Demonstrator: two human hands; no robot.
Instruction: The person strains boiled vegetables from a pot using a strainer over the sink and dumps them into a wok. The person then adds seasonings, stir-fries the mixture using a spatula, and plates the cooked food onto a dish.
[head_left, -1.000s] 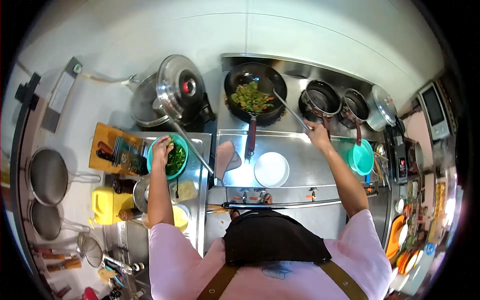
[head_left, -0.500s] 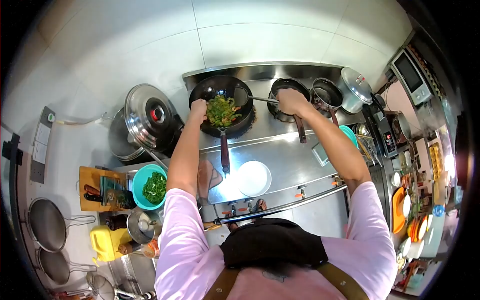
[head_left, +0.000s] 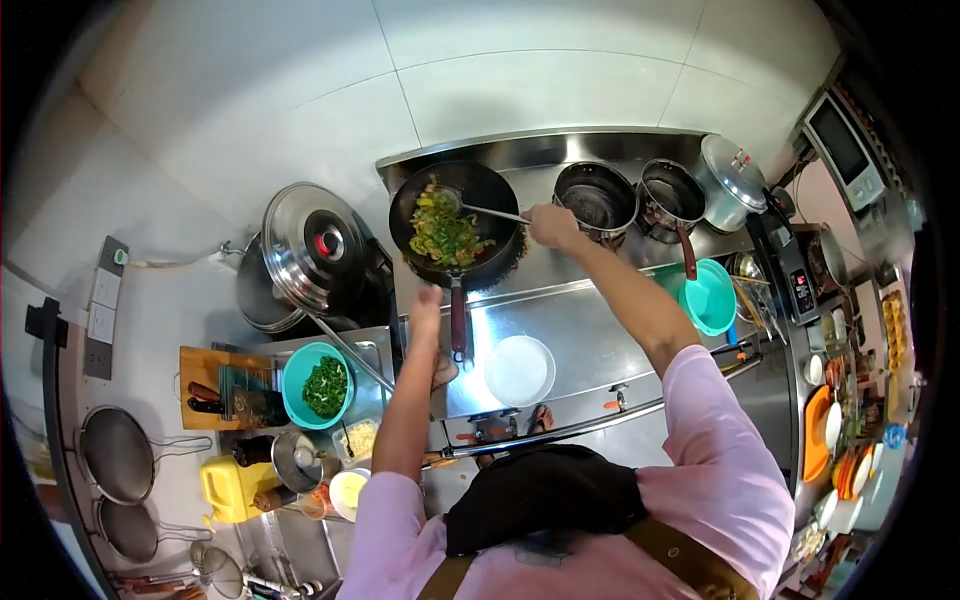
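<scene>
My right hand (head_left: 553,227) is closed around the end of a wok spatula (head_left: 495,213). The spatula's head lies in the dark wok (head_left: 505,190), against a heap of chopped green vegetables (head_left: 440,232) with bits of orange. Just in front of the wok, left of its wooden handle (head_left: 458,315), is my left hand (head_left: 427,305); it is apart from the rim and its fingers are smeared by motion. A white plate (head_left: 520,371) lies on the steel counter to the right of the handle.
Two dark saucepans (head_left: 596,196) and a pressure cooker (head_left: 735,180) stand right of the wok. On the left are a large lidded pot (head_left: 312,245), a teal bowl of greens (head_left: 298,385) and a knife block (head_left: 240,392). A teal bowl (head_left: 710,297) sits at right.
My left hand has come away from the wok's left rim, back toward me. My right hand has moved left with the spatula, whose head now reaches the vegetables. The vegetables have shifted in the wok.
</scene>
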